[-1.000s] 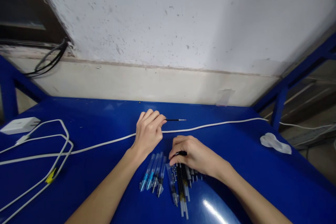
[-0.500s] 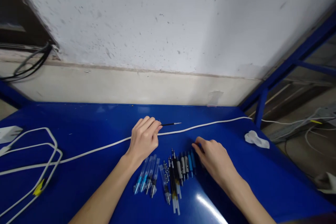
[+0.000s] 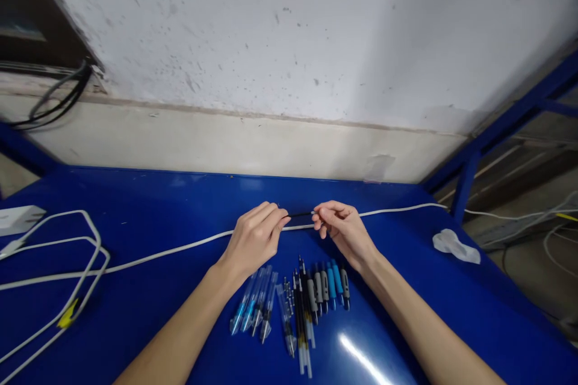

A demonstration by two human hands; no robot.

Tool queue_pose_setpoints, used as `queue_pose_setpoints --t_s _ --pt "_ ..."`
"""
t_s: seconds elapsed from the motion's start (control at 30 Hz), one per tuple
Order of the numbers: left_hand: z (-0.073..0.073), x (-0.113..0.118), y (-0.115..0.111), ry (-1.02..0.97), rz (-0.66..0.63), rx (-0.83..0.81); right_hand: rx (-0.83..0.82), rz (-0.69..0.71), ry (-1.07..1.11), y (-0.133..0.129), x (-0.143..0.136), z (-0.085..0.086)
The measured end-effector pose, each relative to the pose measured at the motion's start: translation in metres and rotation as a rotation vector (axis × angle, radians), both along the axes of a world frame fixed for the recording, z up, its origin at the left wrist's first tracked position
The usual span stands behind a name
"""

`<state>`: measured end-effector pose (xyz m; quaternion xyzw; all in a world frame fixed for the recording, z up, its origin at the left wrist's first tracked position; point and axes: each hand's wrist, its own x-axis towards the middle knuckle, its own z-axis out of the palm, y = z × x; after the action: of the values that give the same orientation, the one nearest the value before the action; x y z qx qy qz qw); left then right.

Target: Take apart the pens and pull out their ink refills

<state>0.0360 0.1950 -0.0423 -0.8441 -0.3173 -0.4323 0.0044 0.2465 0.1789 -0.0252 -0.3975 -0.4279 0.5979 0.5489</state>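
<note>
My left hand pinches a black pen refill above the blue table, its tip towards the right. At that tip are the fingertips of my right hand, thumb and forefinger closed on it; the tip itself is mostly hidden. Below the hands lie clear pen barrels on the left and another clear barrel beside small metal springs. Several black refills lie in the middle. To their right is a row of grey grip sections and blue grip sections.
A white cable crosses the blue table behind the pen parts. Loops of cable and a white charger lie at left. A crumpled white tissue lies at right. The wall bounds the back.
My right hand has left the row of grips and moved up and left to the refill's tip. A grey grip section now shows at the row's right end. The left hand keeps the refill.
</note>
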Motion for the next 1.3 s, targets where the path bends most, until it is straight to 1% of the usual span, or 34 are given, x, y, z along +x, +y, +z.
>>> queue_pose_setpoints --t_s 0.1,0.23,0.27,0.3,0.33,0.4,0.53,0.63,0.8,1.03,1.3 --pt "0.001 0.002 0.000 0.019 -0.006 -0.014 0.023 -0.159 0.007 -0.003 -0.002 -0.003" --pt "0.000 0.001 0.000 0.032 -0.006 -0.029 0.152 -0.446 -0.039 0.003 0.018 0.002" --pt "0.000 0.000 0.001 0.024 0.006 -0.021 0.156 -0.472 -0.042 0.005 0.024 0.002" --pt "-0.001 0.000 0.002 0.014 0.021 -0.013 0.148 -0.470 -0.049 0.006 0.030 0.002" --pt "-0.001 -0.001 0.003 0.007 0.035 -0.007 0.134 -0.442 -0.062 0.006 0.033 0.002" --pt "0.000 -0.002 0.004 0.002 0.050 -0.005 0.120 -0.340 -0.121 0.003 0.034 0.000" --pt "0.000 -0.003 0.005 0.008 0.076 -0.019 0.172 -0.108 -0.319 -0.006 0.019 -0.003" --pt "-0.001 -0.003 0.006 0.007 0.107 -0.033 0.195 0.003 -0.399 -0.010 0.011 -0.003" --pt "-0.001 -0.004 0.006 0.026 0.123 -0.040 0.213 0.012 -0.431 -0.009 0.011 -0.002" --pt "-0.001 -0.004 0.007 0.030 0.145 -0.010 0.211 0.035 -0.428 -0.012 0.007 -0.002" --pt "-0.002 -0.004 0.007 0.035 0.165 -0.003 0.241 0.105 -0.484 -0.018 0.004 0.000"
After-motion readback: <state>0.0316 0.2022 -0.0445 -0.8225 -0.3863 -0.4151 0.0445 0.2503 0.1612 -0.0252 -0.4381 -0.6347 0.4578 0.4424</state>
